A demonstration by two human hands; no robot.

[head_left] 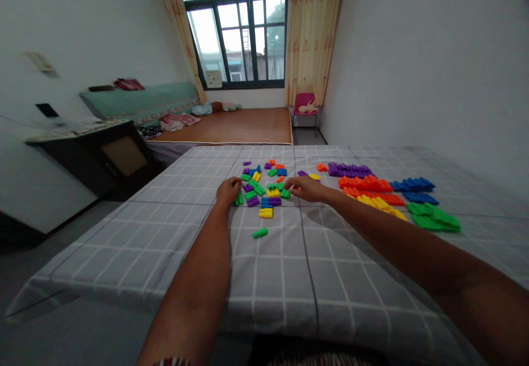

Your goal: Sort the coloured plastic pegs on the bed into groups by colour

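My left hand (228, 192) rests at the left side of a loose scatter of plastic building blocks, its fingers curled inward. Green blocks (238, 199) lie right against it; what its fingers hold, if anything, is hidden. From the right, my right hand (306, 188) reaches to the scatter with thumb and fingers slightly apart. Its fingertips are beside a green block (285, 194), and I cannot tell whether they touch. Between the hands lie a yellow block (273, 193), purple blocks (253, 202) and blue ones (266, 203). Closer to me sits a single green block (260, 233).
Right of the scatter, blocks form rows by colour: purple (350, 170), orange (366, 183), yellow (382, 207), blue (412, 184) and green (433, 217). A checked grey cloth (185, 233) covers the table. Beyond stand a bed (239, 125) and a pink chair (305, 101).
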